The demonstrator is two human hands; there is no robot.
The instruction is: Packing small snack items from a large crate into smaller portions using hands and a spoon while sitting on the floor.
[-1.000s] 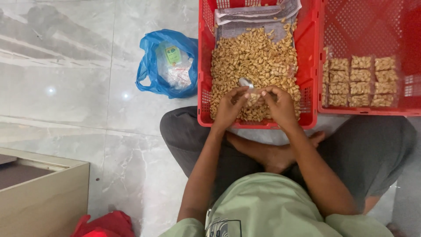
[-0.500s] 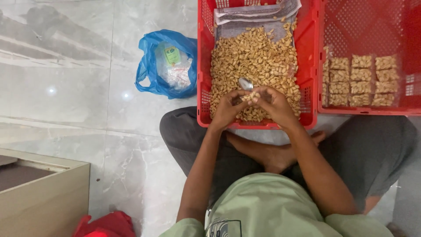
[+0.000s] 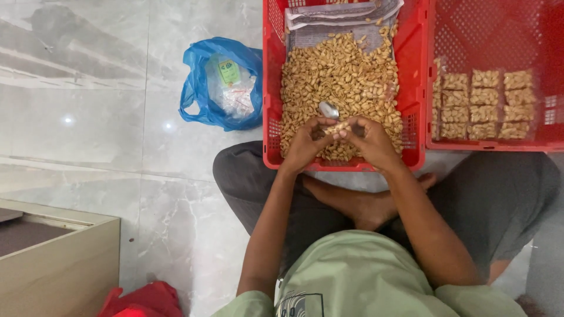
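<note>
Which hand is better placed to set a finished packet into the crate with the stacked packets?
Right, probably. The right hand sits nearer the crate of stacked packets; the left hand would have to cross over it and the loose nuts.

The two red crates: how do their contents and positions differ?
The left crate holds a loose heap of tan pieces; the right crate holds packed blocks in neat rows. Both hands, left hand and right hand, work over the left crate, none over the right. Both are red and perforated.
</note>
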